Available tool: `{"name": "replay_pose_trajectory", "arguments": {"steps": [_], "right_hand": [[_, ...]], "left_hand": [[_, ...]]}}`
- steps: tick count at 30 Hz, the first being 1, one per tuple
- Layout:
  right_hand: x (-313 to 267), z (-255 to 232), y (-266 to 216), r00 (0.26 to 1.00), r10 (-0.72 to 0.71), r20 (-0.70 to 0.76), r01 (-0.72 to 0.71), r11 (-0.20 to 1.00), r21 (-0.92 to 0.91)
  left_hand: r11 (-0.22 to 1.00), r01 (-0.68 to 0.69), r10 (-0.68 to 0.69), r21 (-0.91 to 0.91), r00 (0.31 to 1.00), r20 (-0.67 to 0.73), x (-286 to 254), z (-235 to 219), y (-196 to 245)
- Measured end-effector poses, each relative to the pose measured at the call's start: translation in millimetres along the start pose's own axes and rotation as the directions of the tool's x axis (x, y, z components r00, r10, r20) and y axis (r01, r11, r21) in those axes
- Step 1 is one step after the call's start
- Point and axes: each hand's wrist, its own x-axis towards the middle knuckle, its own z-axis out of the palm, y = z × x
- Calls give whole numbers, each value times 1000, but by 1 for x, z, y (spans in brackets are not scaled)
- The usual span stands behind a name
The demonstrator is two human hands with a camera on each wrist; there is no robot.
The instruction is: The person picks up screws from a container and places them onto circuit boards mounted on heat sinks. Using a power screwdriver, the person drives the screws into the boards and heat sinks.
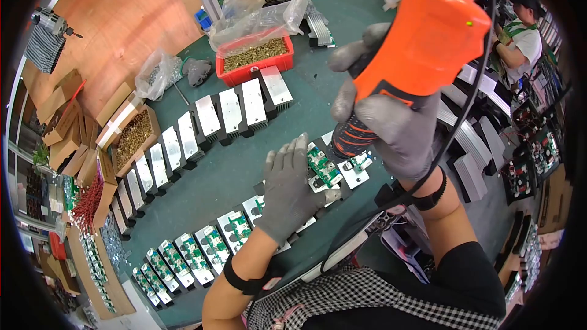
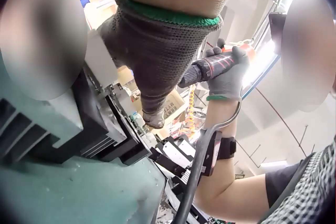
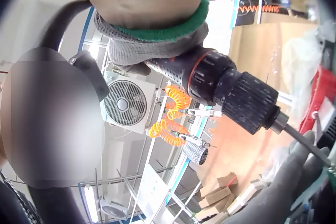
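My gloved right hand (image 1: 400, 125) grips an orange and black electric screwdriver (image 1: 425, 33), fingers wrapped round its body. The screwdriver's nose points down at a row of metal heat sinks; in the right wrist view its bit (image 3: 304, 142) reaches down beside the left hand's fingers. My gloved left hand (image 1: 286, 192) lies over the row with fingers straight and thumb spread to the right. Just right of those fingers is a green circuit board (image 1: 324, 168) on a heat sink. Another heat sink (image 1: 354, 176) with a small green board stands below the screwdriver's nose.
More heat sinks with boards (image 1: 189, 253) continue to the left. Behind runs a curved row of bare heat sinks (image 1: 208, 116). A red bin (image 1: 254, 64) and a cardboard box (image 1: 132, 137) hold brass-coloured parts. The screwdriver's black cable (image 1: 474, 98) hangs past my right forearm. Another person (image 1: 520, 30) is at the far right.
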Motion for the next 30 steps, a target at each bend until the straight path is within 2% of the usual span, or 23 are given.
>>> {"name": "replay_pose_trajectory", "arguments": {"steps": [4, 7, 13, 16, 19, 22, 30], "right_hand": [[0, 1, 17, 1000, -2, 24, 3, 998, -63], [1, 1, 25, 998, -22, 60, 25, 999, -44], [-2, 6, 18, 997, 83, 6, -82, 992, -96], [-4, 10, 17, 997, 77, 3, -77, 997, -28], [-3, 8, 17, 997, 71, 22, -68, 991, -117], [-1, 7, 16, 996, 82, 31, -74, 978, -196], [0, 12, 16, 995, 97, -9, -97, 992, -75]], "left_hand": [[999, 34, -34, -5, 997, 63, 0, 6, -1], [999, 47, -48, 17, 995, 86, 1, 6, -1], [998, 54, -53, -10, 993, 104, 2, 7, -4], [998, 53, -49, -31, 992, 116, 2, 8, -6], [997, 70, -66, -25, 989, 134, 3, 7, -5], [1000, 18, -18, 0, 998, 53, 1, 11, -6], [999, 17, -15, -30, 999, 50, 0, 13, -9]]}}
